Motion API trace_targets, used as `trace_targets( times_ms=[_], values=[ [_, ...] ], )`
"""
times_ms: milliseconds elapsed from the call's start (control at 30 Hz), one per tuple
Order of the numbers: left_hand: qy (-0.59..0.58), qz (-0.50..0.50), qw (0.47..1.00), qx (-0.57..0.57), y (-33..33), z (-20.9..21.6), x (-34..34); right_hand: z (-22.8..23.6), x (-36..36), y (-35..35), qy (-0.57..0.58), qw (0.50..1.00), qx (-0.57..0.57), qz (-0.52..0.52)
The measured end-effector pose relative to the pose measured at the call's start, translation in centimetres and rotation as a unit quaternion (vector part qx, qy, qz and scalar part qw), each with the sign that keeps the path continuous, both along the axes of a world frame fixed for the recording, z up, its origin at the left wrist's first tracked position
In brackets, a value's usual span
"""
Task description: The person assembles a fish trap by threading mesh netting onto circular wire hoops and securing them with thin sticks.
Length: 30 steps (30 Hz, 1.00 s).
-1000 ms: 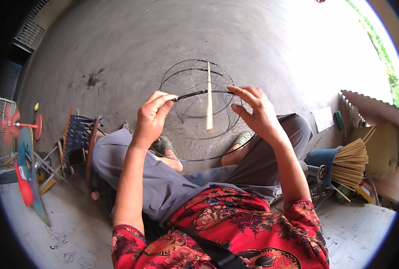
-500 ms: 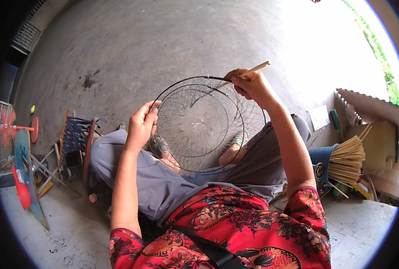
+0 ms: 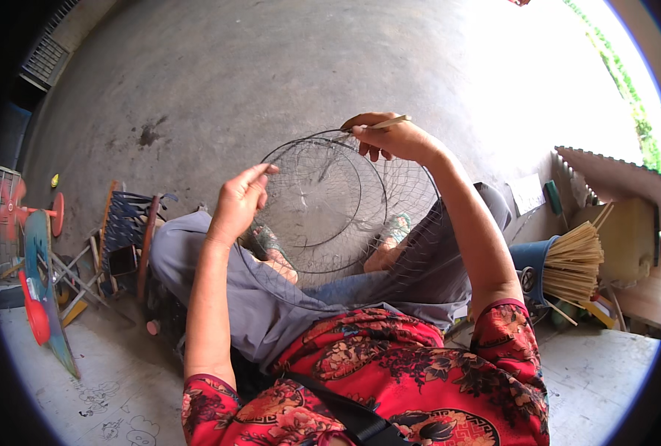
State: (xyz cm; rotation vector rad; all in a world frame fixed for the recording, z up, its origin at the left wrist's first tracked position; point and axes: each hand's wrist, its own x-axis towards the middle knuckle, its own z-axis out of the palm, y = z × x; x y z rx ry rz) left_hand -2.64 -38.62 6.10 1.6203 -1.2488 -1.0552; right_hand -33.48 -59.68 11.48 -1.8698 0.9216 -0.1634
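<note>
A round mesh net [image 3: 312, 256] with several thin black hoops hangs in front of me, between my legs and over my feet. My right hand [image 3: 390, 139] is closed at the net's upper rim. It holds a short pale wooden stick [image 3: 397, 121] that sticks out to the right above the fingers. My left hand [image 3: 242, 195] is beside the net's left edge. Its index finger stretches toward the mesh, with the thumb apart below, and no grip on the hoop shows. The fine mesh is hard to make out against the floor and my trousers.
To the right, a blue bucket [image 3: 532, 260] holds a bundle of thin wooden sticks [image 3: 574, 262]. A dark-strapped folding chair [image 3: 128, 230] and a red toy-like fan [image 3: 29, 210] stand at the left. Grey concrete floor [image 3: 256, 67] stretches ahead.
My left hand has come off the hoop's left edge, its index finger now stretched out. My right hand has shifted left with the stick, which lies flatter. The net's hoops have tilted and shifted.
</note>
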Motion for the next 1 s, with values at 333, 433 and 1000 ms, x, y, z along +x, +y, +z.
trace_targets(
  times_ms=[333,433,1000],
  values=[
    [0.235,0.157,0.959,-0.018,2.4,-2.7,1.4,-6.3,-8.9,4.6,0.003,0.970,-0.149,-0.193],
    [0.286,0.220,0.933,-0.013,2.6,-5.4,-0.5,-10.0,-10.0,4.3,0.002,0.960,-0.146,-0.238],
    [-0.164,0.138,0.975,-0.055,6.8,0.6,-4.5,-7.1,-12.4,9.8,0.108,0.919,-0.334,-0.180]
  ],
)
